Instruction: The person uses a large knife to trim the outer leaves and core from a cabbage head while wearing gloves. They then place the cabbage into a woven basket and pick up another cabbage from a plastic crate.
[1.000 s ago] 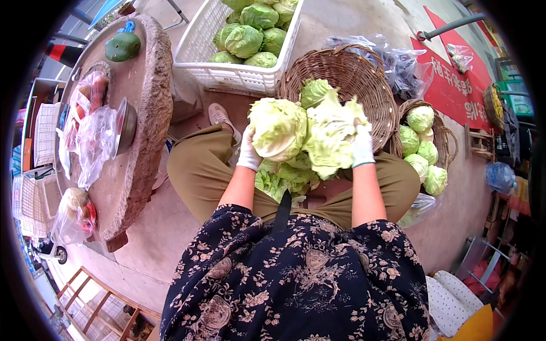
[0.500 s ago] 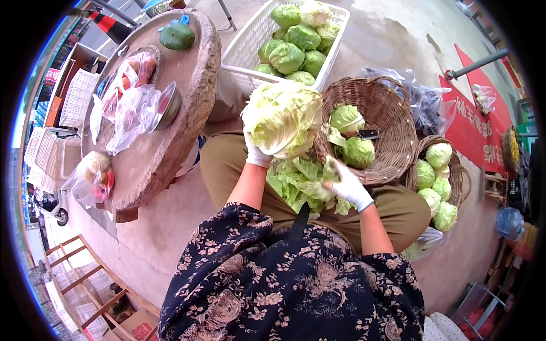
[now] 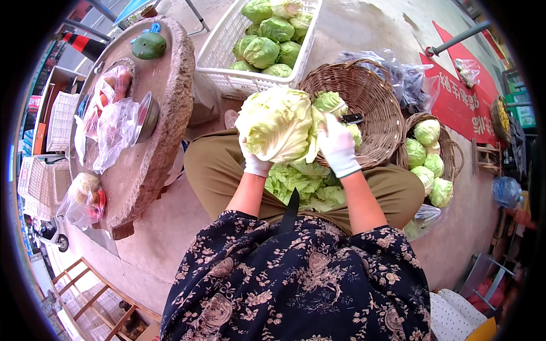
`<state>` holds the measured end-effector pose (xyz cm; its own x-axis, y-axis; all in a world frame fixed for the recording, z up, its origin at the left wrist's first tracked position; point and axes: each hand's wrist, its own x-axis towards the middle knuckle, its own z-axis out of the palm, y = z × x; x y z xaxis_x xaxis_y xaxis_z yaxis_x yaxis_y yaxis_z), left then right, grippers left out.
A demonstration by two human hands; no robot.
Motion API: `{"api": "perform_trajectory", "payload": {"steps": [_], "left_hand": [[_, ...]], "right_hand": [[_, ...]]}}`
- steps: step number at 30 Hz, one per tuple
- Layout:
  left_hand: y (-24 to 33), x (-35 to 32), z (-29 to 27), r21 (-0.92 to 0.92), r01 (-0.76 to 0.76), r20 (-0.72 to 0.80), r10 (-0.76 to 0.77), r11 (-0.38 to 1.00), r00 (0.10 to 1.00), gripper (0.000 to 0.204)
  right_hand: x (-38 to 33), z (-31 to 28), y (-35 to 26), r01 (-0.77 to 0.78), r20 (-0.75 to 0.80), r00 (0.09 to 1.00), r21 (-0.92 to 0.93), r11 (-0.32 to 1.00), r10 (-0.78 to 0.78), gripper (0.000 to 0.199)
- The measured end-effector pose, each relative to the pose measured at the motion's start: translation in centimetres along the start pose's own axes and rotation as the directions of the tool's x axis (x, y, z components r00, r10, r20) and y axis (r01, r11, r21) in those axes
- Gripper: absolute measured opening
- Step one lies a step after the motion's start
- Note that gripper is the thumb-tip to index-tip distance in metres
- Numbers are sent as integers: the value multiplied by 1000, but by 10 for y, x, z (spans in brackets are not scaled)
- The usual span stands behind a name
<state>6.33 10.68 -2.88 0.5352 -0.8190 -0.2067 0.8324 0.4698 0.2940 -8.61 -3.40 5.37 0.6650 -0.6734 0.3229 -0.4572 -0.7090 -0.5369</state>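
Note:
A large pale green cabbage (image 3: 276, 122) is held up over my lap. My left hand (image 3: 254, 160), in a white glove, grips it from the lower left, its fingers partly hidden beneath. At its right side, my gloved right hand (image 3: 339, 149) is closed on an outer cabbage leaf (image 3: 314, 135) that stands away from the head. Loose green leaves (image 3: 301, 184) lie piled between my legs. Just beyond my right hand, a wicker basket (image 3: 378, 128) holds smaller cabbages (image 3: 330, 103) and a black-handled tool (image 3: 352, 119), its working end hidden.
A white plastic crate (image 3: 242, 83) full of cabbages stands ahead. On the right is a smaller wicker basket (image 3: 452, 156) of trimmed cabbages, with plastic bags (image 3: 412, 85) behind. A thick stone table (image 3: 170, 102) at left bears bagged produce (image 3: 116, 122) and a green squash (image 3: 149, 45).
My right hand has risen from the loose leaves to the cabbage's right side and taken hold of a leaf. The cabbage remains in my left hand. The whole view has shifted slightly.

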Motion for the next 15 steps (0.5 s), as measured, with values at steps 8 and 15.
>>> {"api": "perform_trajectory", "payload": {"steps": [8,15], "left_hand": [[21,2,-4,-2,-9,64,9,1000,998,65],[38,5,-27,175,69,64,-81,982,995,55]], "right_hand": [[-35,7,75,-298,-25,952,168,940,307,31],[-72,34,59,-432,356,788,-261,863,502,24]]}}
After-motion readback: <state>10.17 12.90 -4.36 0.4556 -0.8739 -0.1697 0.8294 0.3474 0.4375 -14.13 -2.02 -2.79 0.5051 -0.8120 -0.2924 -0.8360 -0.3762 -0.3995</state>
